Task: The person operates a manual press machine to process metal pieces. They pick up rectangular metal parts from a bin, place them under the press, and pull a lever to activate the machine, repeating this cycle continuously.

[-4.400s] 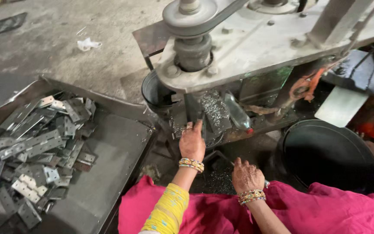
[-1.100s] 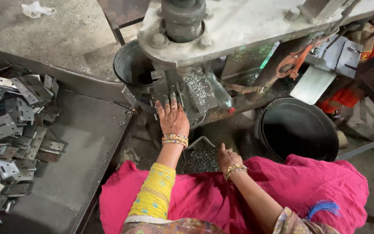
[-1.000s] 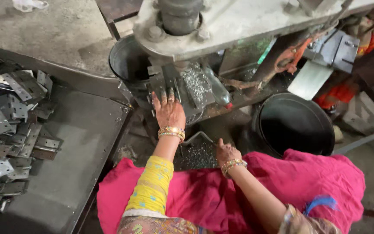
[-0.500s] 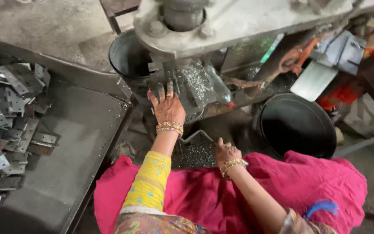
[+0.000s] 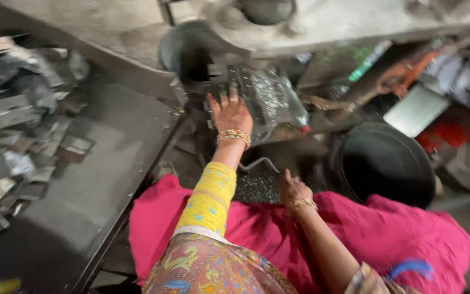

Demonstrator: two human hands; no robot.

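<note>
My left hand (image 5: 230,111) reaches forward with fingers spread and rests against the dark working part of a grey press machine (image 5: 322,24), beside a dirty plastic bottle (image 5: 276,100). What lies under its fingers is blurred. My right hand (image 5: 295,190) hangs low over my pink-clothed lap, fingers curled down at the edge of a small tray of tiny metal bits (image 5: 257,185). Whether it holds anything I cannot tell. Both wrists wear gold bangles.
A grey metal tray (image 5: 104,179) on the left carries a pile of several flat metal plates (image 5: 17,109). A black round tub (image 5: 384,163) stands at the right, a dark bucket (image 5: 186,51) behind the press. Orange and white clutter lies far right.
The view has swung and blurred. My left hand stays at the press. My right hand has shifted slightly lower toward the tray of metal bits.
</note>
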